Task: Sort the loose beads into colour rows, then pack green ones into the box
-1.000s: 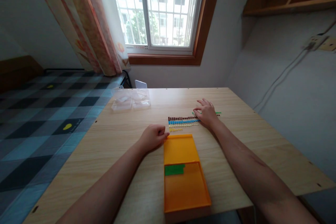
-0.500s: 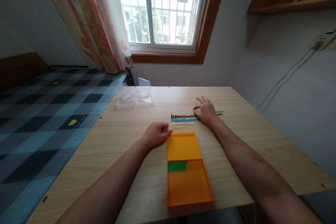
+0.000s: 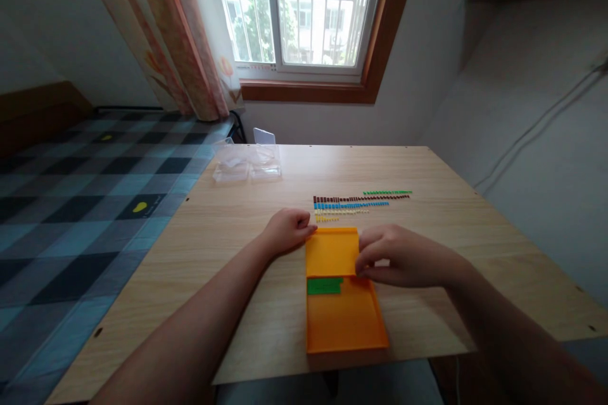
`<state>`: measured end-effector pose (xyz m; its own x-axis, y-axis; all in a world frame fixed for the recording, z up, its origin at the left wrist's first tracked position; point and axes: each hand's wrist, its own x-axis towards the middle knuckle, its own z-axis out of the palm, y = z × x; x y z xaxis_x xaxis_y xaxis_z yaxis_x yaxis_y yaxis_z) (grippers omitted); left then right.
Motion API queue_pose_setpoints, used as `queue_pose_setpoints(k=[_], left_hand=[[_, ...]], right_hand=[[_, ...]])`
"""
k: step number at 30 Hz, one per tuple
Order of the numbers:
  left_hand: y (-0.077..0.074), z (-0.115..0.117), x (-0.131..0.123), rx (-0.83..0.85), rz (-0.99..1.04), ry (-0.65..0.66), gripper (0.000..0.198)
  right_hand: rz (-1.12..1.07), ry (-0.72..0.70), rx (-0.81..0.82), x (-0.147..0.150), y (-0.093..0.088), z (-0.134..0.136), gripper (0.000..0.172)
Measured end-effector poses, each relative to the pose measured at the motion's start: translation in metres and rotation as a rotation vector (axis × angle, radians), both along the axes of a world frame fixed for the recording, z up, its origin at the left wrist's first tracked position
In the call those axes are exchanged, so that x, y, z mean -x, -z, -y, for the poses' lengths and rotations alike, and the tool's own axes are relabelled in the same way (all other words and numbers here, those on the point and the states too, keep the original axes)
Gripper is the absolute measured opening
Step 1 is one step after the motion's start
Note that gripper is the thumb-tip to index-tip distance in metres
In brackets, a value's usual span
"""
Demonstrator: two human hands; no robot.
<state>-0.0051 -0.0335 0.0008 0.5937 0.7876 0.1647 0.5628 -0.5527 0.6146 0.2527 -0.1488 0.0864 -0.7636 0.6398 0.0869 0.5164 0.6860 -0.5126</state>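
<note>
A shallow orange tray with a divider lies on the table, its far part a brighter yellow-orange. Green domino-like pieces sit side by side just below the divider, at the left wall. My left hand has curled fingers, its thumb and fingertips against the tray's far left corner. At the right wall, near the divider, my right hand has thumb and fingers pinched together; whatever is between them is hidden. Beyond the tray stand rows of small pieces: green, brown, blue, cream and yellow.
Clear plastic boxes with raised lids stand at the table's far left. A bed with a checked cover adjoins the left side. A window and wall are behind the table; a cable hangs along the right wall.
My right hand has come back from the far rows to the tray's right wall, uncovering the green and brown rows. My left hand stays at the tray corner. The view has tilted slightly down.
</note>
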Motion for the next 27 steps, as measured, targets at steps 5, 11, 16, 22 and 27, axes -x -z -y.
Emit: queue_pose_setpoints(k=[5, 11, 16, 22, 27], left_hand=[[0.001, -0.001, 0.000, 0.007, 0.003, 0.003, 0.041], [0.001, -0.001, 0.000, 0.027, 0.049, -0.002, 0.043], [-0.002, 0.001, -0.001, 0.021, 0.050, -0.007, 0.043], [-0.003, 0.003, -0.001, 0.023, 0.046, -0.003, 0.044], [-0.001, 0.003, 0.000, 0.001, 0.035, 0.010, 0.042]], right_hand=[[0.122, -0.060, -0.011, 0.011, 0.032, 0.011, 0.019], [0.220, -0.123, -0.055, 0.015, 0.043, 0.009, 0.019], [0.239, -0.158, -0.110, 0.019, 0.046, 0.012, 0.020], [0.194, -0.101, -0.196, 0.013, 0.047, 0.013, 0.019], [0.172, -0.108, -0.101, 0.008, 0.044, 0.014, 0.020]])
